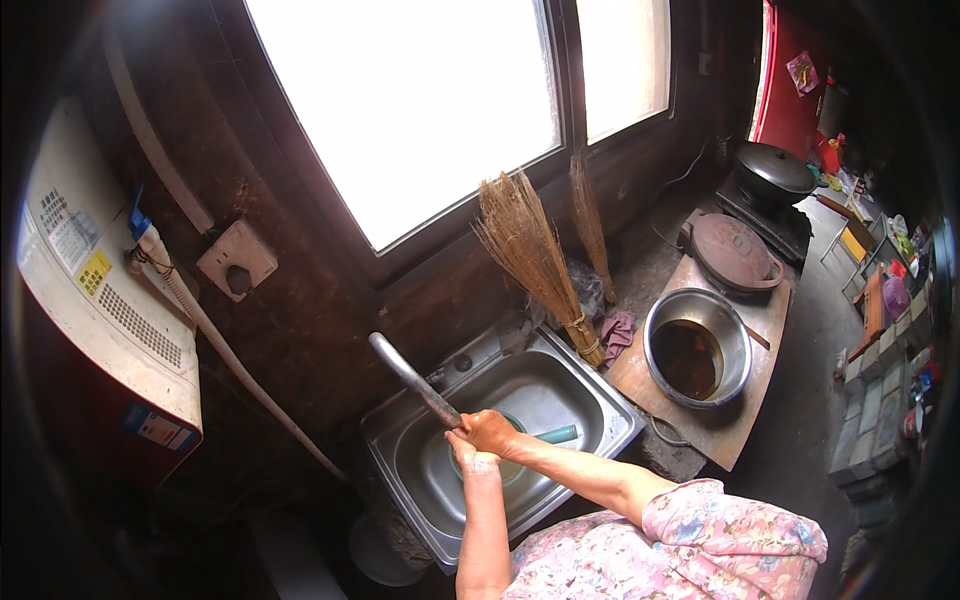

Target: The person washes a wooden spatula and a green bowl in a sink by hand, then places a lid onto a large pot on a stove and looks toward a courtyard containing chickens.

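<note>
My left hand [471, 453] and my right hand [489, 433] are pressed together over a stainless steel sink [439, 517]. They are at the lower end of a metal faucet spout [420, 386]. Whether the fingers touch the spout or only each other, I cannot tell. The right hand lies above and partly across the left, and most of the fingers are hidden. Beneath the hands, a green dipper rests in the basin, with its handle [558, 434] pointing right and its bowl mostly covered by my hands and forearms.
Right of the sink, a wooden board [731, 442] carries a metal pot [735, 379] of dark liquid. Behind it are a lidded pan [735, 247] and a lidded wok [776, 169]. A straw brush [536, 262] leans by a pink cloth [617, 337]. A water heater [112, 315] hangs at left.
</note>
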Demonstrator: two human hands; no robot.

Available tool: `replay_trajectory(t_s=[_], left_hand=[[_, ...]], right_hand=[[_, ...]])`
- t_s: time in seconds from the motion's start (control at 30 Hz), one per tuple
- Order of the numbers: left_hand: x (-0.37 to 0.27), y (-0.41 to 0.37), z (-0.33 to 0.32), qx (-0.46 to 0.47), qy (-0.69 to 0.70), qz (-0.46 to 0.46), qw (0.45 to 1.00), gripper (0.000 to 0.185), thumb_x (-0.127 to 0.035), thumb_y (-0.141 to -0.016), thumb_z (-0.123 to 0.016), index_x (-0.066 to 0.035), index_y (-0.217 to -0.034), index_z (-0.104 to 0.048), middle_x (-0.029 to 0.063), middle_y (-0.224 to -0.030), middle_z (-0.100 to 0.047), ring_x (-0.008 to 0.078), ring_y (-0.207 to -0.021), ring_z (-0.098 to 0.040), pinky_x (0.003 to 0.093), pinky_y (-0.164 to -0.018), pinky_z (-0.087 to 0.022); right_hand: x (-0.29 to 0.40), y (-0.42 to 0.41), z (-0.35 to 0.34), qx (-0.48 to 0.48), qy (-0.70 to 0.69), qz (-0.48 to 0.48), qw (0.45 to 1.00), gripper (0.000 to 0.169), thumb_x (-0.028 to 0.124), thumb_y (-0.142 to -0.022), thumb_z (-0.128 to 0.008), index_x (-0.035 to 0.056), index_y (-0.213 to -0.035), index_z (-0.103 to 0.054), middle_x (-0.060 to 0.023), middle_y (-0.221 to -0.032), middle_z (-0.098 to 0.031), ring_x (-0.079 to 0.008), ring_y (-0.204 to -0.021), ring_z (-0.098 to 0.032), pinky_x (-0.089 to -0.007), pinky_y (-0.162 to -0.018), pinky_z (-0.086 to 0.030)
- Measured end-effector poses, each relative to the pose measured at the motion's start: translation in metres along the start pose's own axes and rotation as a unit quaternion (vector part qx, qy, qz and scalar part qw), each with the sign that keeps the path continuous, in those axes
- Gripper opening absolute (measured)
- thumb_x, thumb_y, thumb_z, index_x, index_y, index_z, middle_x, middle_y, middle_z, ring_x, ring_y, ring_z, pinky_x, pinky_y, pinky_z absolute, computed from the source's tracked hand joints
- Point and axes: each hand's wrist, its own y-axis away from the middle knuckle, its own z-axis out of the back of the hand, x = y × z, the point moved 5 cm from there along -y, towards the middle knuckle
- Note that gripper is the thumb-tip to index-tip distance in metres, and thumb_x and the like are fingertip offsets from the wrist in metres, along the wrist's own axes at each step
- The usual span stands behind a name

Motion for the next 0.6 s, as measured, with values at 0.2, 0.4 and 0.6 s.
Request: replay_trajectory(t_s=[0.2,0.4,0.6], left_hand=[[-0.024,0.015,-0.025,0.197,0.128,-0.017,0.972,0.029,-0.016,-0.08,-0.035,-0.015,-0.051,-0.033,-0.0041,-0.041,-0.031,0.0098,-0.036,-0.031,0.023,-0.044,-0.037],[-0.017,0.029,-0.047,0.53,0.414,0.029,0.74,0.024,-0.021,-0.079,-0.048,-0.002,-0.092,-0.039,-0.0007,-0.056,-0.033,0.0094,-0.049,-0.036,0.0161,-0.057,-0.038],[-0.024,0.012,-0.047,0.46,0.117,-0.111,0.873,0.039,-0.028,-0.078,-0.053,0.0,-0.103,-0.043,-0.002,-0.053,-0.034,0.0076,-0.038,-0.032,0.0229,-0.04,-0.034]], right_hand=[[-0.009,0.004,-0.008,-0.006,-0.567,-0.136,0.813,0.023,0.012,-0.074,-0.06,0.0037,-0.096,-0.057,-0.0096,-0.071,-0.059,-0.0144,-0.057,-0.057,-0.0231,-0.056,-0.046],[0.015,0.01,0.004,0.042,-0.879,-0.035,0.474,0.038,0.016,-0.075,-0.056,-0.0025,-0.108,-0.051,-0.0154,-0.092,-0.058,-0.0227,-0.088,-0.057,-0.036,-0.08,-0.045],[0.008,0.018,-0.018,-0.015,-0.899,-0.187,0.396,0.035,0.018,-0.075,-0.059,-0.0014,-0.103,-0.051,-0.0124,-0.087,-0.058,-0.017,-0.077,-0.056,-0.0294,-0.07,-0.045]])
